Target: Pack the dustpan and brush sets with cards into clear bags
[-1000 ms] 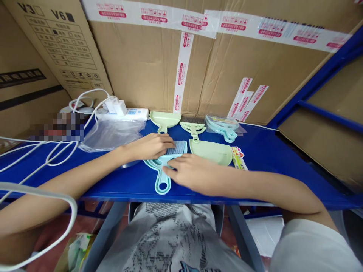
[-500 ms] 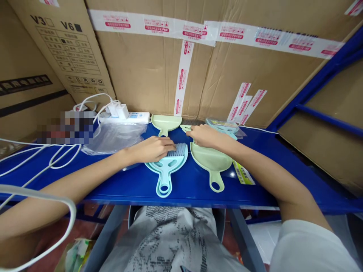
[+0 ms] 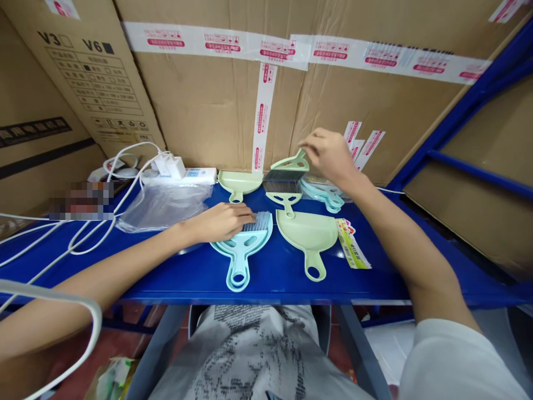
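My right hand pinches the handle of a green brush, raised with its dark bristles pointing down. Below it another green brush lies on the table. My left hand rests on the blue brush and dustpan set, its curled fingers at the grey bristles; whether they grip anything is hidden. A green dustpan lies right of that set, with a yellow label card beside it. Farther back are a second green dustpan and a blue set.
On the left of the blue table are clear plastic bags, a white power strip with plugs, and loose white cables. Large cardboard boxes stand behind. A blue metal frame rises at the right.
My right hand has moved up and away from the table, lifting the green brush by its handle. The green brush beneath now shows. My left hand has stayed on the blue set.
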Motion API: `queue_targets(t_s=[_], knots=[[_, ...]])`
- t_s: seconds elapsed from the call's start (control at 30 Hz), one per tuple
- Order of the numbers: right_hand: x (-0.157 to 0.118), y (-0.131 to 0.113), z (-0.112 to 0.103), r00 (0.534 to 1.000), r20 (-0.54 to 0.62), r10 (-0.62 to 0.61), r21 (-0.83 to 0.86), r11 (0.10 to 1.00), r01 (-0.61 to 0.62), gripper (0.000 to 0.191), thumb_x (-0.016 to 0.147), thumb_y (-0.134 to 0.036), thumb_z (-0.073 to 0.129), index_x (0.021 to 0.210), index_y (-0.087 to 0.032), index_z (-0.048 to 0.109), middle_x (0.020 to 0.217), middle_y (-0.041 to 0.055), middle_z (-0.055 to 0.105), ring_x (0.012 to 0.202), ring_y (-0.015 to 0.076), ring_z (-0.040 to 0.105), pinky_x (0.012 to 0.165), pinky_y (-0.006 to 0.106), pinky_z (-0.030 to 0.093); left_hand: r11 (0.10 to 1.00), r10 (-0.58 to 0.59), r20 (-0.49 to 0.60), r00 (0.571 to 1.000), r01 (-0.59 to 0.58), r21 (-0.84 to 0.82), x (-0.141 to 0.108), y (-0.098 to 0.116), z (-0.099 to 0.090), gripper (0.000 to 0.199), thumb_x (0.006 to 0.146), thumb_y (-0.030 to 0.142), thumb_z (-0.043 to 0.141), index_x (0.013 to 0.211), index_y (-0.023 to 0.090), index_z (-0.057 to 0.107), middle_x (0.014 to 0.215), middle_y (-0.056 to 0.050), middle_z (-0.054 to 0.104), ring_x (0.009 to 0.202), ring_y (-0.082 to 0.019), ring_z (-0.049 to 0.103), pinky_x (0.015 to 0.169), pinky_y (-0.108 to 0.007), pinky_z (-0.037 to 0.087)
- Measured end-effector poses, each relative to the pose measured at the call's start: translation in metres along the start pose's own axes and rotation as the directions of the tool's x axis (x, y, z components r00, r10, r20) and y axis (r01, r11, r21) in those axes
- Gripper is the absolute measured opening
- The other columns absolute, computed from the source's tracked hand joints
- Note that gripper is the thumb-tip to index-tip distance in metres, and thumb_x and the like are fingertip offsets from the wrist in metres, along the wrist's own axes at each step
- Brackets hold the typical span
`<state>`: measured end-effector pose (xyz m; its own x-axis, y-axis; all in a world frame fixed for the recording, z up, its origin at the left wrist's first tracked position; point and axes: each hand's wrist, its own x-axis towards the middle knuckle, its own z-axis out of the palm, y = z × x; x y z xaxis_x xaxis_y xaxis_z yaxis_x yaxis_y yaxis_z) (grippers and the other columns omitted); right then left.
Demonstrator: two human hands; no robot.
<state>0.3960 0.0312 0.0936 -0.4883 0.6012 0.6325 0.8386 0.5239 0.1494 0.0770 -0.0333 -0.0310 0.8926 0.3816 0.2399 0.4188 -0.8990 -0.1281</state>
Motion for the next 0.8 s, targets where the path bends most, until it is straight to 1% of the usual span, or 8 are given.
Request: queue_targets(t_s=[0.07, 0.17, 0.23, 0.33, 0.4, 0.53, 0.63, 0.8], knots=[[0.000, 0.005, -0.017, 0.998, -0.061, 0.002, 0.072, 0.997, 0.002, 0.031, 0.104, -0.028, 0.052, 0.112, -0.023, 0.081, 0.110, 0.0113, 0.076, 0.096, 0.0283, 0.068, 0.085, 0.043, 0.052, 1.000, -0.004, -0.009, 1.000, 0.004, -0.006, 0.000, 0.000, 0.001, 0.037, 0.104, 0.011, 0.045, 0.130, 0.018, 0.070, 0.127, -0.011, 0.074, 0.120, -0.024, 0.070, 0.104, -0.038, 0.057], [-0.004, 0.002, -0.050, 0.995, -0.096, 0.018, 0.145, 0.989, -0.004, 0.026, 0.102, -0.034, 0.058, 0.111, -0.026, 0.082, 0.108, 0.0107, 0.078, 0.092, 0.0281, 0.067, 0.083, 0.045, 0.053, 1.000, -0.002, -0.014, 1.000, 0.002, -0.005, 0.000, 0.000, 0.001, 0.037, 0.103, 0.010, 0.047, 0.129, 0.017, 0.071, 0.127, -0.012, 0.074, 0.119, -0.025, 0.071, 0.104, -0.039, 0.058], [-0.008, -0.004, -0.072, 0.997, -0.072, 0.010, 0.172, 0.985, 0.002, 0.023, 0.100, -0.037, 0.062, 0.107, -0.028, 0.082, 0.103, 0.0090, 0.079, 0.087, 0.0273, 0.067, 0.082, 0.044, 0.053, 1.000, 0.004, -0.004, 1.000, -0.004, 0.005, 0.000, 0.000, 0.000, 0.037, 0.103, 0.010, 0.046, 0.129, 0.016, 0.072, 0.128, -0.012, 0.074, 0.120, -0.026, 0.071, 0.104, -0.041, 0.058], [-0.016, -0.012, -0.092, 0.999, 0.031, -0.038, 0.215, 0.976, 0.031, 0.022, 0.099, -0.042, 0.065, 0.104, -0.030, 0.083, 0.094, 0.0057, 0.080, 0.080, 0.0254, 0.068, 0.079, 0.043, 0.054, 1.000, 0.005, 0.004, 1.000, -0.005, 0.012, 0.000, 0.000, -0.001, 0.038, 0.104, 0.010, 0.044, 0.130, 0.015, 0.071, 0.129, -0.013, 0.074, 0.121, -0.026, 0.071, 0.105, -0.042, 0.058], [-0.019, -0.016, -0.097, 0.989, 0.114, -0.096, 0.246, 0.967, 0.066, 0.024, 0.098, -0.044, 0.067, 0.103, -0.027, 0.084, 0.091, 0.0053, 0.081, 0.078, 0.0239, 0.069, 0.078, 0.041, 0.053, 1.000, 0.003, 0.001, 1.000, -0.003, 0.011, 0.000, 0.000, -0.001, 0.038, 0.105, 0.010, 0.044, 0.130, 0.016, 0.071, 0.129, -0.013, 0.074, 0.120, -0.026, 0.071, 0.105, -0.042, 0.058], [-0.020, -0.020, -0.095, 0.950, 0.238, -0.201, 0.284, 0.950, 0.130, 0.028, 0.099, -0.044, 0.067, 0.103, -0.022, 0.084, 0.086, 0.0053, 0.081, 0.074, 0.0203, 0.071, 0.080, 0.037, 0.051, 1.000, 0.005, -0.007, 1.000, -0.005, 0.003, 0.000, 0.000, 0.000, 0.037, 0.105, 0.011, 0.044, 0.129, 0.016, 0.072, 0.128, -0.012, 0.074, 0.119, -0.025, 0.072, 0.105, -0.041, 0.058], [-0.019, -0.018, -0.094, 0.941, 0.254, -0.225, 0.285, 0.947, 0.150, 0.030, 0.101, -0.044, 0.066, 0.103, -0.021, 0.085, 0.082, 0.0045, 0.080, 0.073, 0.0191, 0.072, 0.081, 0.036, 0.050, 1.000, 0.006, -0.011, 1.000, -0.006, -0.001, 0.001, 0.000, 0.000, 0.037, 0.104, 0.011, 0.045, 0.129, 0.016, 0.072, 0.128, -0.012, 0.074, 0.119, -0.025, 0.071, 0.106, -0.041, 0.058], [-0.020, -0.010, -0.103, 0.943, 0.244, -0.226, 0.278, 0.948, 0.155, 0.033, 0.100, -0.049, 0.067, 0.097, -0.021, 0.084, 0.084, 0.0052, 0.081, 0.075, 0.0193, 0.071, 0.074, 0.034, 0.050, 1.000, 0.008, -0.013, 1.000, -0.008, -0.008, 0.001, 0.000, 0.000, 0.039, 0.103, 0.010, 0.045, 0.130, 0.016, 0.072, 0.128, -0.013, 0.074, 0.119, -0.026, 0.072, 0.105, -0.044, 0.059]])
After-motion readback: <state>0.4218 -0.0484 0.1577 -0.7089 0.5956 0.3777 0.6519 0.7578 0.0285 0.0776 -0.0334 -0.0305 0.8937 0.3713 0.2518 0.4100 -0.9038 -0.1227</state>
